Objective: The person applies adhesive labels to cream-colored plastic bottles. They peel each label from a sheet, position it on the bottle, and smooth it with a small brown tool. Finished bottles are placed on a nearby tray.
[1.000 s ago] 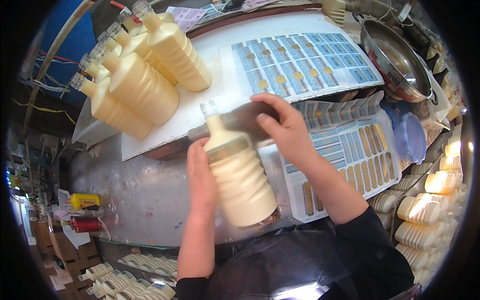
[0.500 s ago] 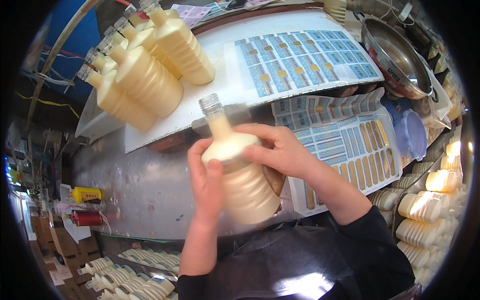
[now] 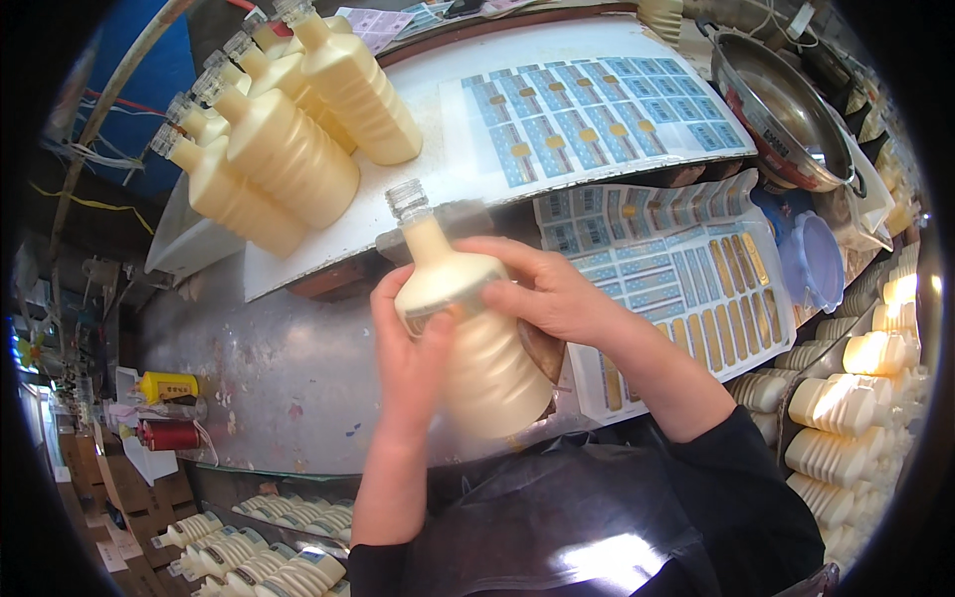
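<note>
Right hand (image 3: 552, 296): now being held at the bottle's shoulder; a second ago it was being held off to the right of the neck. Front of the shoulder is being pressed by the thumb, fingers being wrapped behind.
Left hand (image 3: 404, 333): being kept on the bottle's left side, its thumb now being laid on the front.
Grip: bottle being clasped by both hands.
Bottle (image 3: 489, 378): cream, ribbed, clear-necked; being held tilted, neck away, between the hands, over the near edge of the grey table (image 3: 264, 363).
Label strip (image 3: 470, 300): greyish, being pressed across the shoulder between the thumbs; print too blurred to tell.
White board (image 3: 436, 149): being taken up at left by a cluster of similar bottles (image 3: 293, 159), at right by a blue sticker sheet (image 3: 577, 119).
Second sheet (image 3: 686, 298): being overlapped by the right forearm; gold strips being shown.
Right side: wide pan (image 3: 786, 104) and pale purple bowl (image 3: 818, 264) being seen, bottle rows (image 3: 836, 413) below.
</note>
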Demonstrator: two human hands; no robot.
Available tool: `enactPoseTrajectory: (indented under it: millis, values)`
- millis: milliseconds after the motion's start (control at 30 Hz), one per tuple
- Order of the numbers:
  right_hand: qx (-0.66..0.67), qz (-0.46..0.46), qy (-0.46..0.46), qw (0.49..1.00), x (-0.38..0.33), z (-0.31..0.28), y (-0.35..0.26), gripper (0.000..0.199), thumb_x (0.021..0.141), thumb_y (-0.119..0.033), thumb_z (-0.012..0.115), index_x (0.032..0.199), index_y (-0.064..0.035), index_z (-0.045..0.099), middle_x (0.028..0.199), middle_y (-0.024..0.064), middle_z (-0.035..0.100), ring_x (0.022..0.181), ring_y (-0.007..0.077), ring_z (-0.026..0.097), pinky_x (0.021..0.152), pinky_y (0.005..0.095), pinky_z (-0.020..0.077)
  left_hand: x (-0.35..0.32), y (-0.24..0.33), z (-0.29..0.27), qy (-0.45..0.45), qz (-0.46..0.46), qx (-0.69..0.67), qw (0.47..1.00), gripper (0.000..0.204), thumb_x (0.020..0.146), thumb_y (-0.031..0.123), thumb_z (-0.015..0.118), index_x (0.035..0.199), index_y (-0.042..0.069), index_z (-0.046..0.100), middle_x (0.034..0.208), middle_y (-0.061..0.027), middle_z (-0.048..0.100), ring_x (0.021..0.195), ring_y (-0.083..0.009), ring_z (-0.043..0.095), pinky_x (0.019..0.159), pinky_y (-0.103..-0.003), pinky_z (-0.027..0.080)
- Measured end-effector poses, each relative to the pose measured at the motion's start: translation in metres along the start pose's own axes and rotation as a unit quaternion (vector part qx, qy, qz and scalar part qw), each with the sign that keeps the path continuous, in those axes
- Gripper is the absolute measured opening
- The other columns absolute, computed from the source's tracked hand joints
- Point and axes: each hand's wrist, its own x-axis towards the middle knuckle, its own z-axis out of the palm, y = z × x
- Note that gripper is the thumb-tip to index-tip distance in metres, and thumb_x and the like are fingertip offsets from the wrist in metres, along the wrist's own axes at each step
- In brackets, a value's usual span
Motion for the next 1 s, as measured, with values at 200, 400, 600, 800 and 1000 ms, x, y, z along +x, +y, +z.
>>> enactPoseTrajectory:
  millis: [200,400,600,800,1000]
  values:
    - [0.034,0.054,-0.034,0.997,0.008,-0.008,-0.008,0.054,0.104,-0.027,0.059,0.152,-0.0042,0.048,0.134,0.0100,0.064,0.120,0.0150,0.059,0.104,0.0308,0.0469,0.007,-0.013,-0.007,0.020,-0.047,-0.041,0.998,0.049,0.107,0.034,0.054,0.141,0.001,0.045,0.132,-0.0109,0.055,0.118,-0.0181,0.054,0.104,-0.034,0.045]
    - [0.076,0.059,0.032,0.995,0.019,-0.005,0.006,0.050,0.106,-0.028,0.057,0.147,-0.0005,0.053,0.130,0.0114,0.067,0.118,0.0148,0.061,0.102,0.0309,0.0476,0.019,-0.012,-0.004,0.034,-0.106,-0.067,0.992,0.048,0.103,0.032,0.061,0.137,0.001,0.047,0.127,-0.0118,0.058,0.114,-0.0177,0.056,0.100,-0.033,0.047]
    - [0.063,0.046,0.058,0.995,0.029,0.000,0.029,0.048,0.104,-0.030,0.061,0.141,0.0011,0.060,0.125,0.0124,0.070,0.113,0.0152,0.064,0.098,0.0304,0.0502,0.028,-0.011,0.002,0.046,-0.144,0.011,0.988,0.048,0.097,0.027,0.067,0.132,0.001,0.047,0.122,-0.0134,0.058,0.110,-0.0175,0.057,0.095,-0.033,0.050]
    - [0.093,0.036,0.055,0.993,0.026,-0.001,0.032,0.047,0.104,-0.029,0.062,0.141,0.0000,0.060,0.126,0.0110,0.069,0.114,0.0147,0.063,0.099,0.0301,0.0497,0.028,-0.017,0.002,0.049,-0.146,-0.010,0.988,0.046,0.100,0.029,0.064,0.132,0.001,0.046,0.123,-0.0140,0.058,0.110,-0.0175,0.057,0.096,-0.033,0.049]
    - [0.084,0.034,0.045,0.995,0.024,-0.002,0.027,0.046,0.105,-0.027,0.060,0.142,-0.0002,0.058,0.127,0.0102,0.068,0.116,0.0148,0.061,0.100,0.0302,0.0488,0.028,-0.020,-0.001,0.046,-0.142,-0.017,0.989,0.046,0.106,0.036,0.054,0.135,0.001,0.047,0.125,-0.0130,0.059,0.111,-0.0178,0.058,0.098,-0.034,0.049]
